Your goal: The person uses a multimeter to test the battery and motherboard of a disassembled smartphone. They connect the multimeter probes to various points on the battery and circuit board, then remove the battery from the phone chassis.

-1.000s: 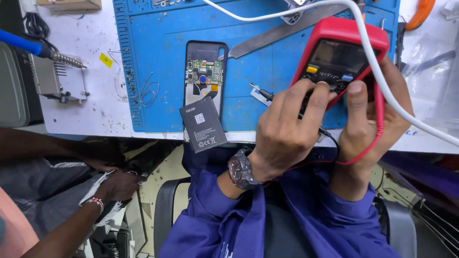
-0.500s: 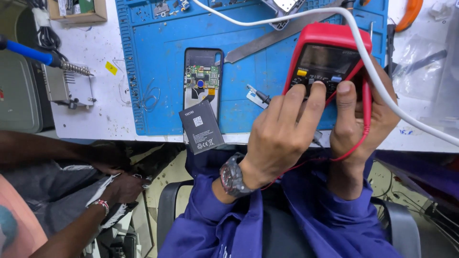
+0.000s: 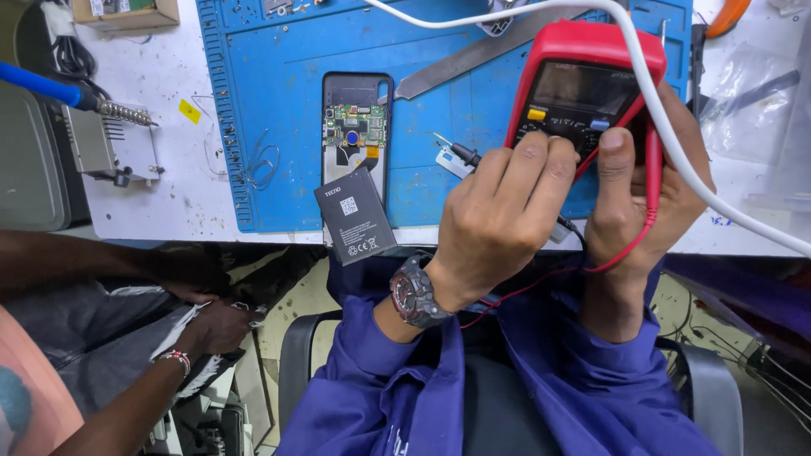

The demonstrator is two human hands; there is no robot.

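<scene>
two hands (image 3: pixel 507 219) grip one red multimeter (image 3: pixel 583 84), one phone (image 3: pixel 356 135) nearby.

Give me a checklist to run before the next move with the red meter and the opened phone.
1. Red multimeter gripped by right hand: ok.
2. Left hand fingers on the meter's dial area: ok.
3. Dial setting: cannot tell, fingers cover it.
4. Black probe tip free on the blue work mat: ok.
5. Opened black phone flat, circuit board exposed: ok.
6. Black rectangular battery overhanging the table edge: not ok.
</scene>
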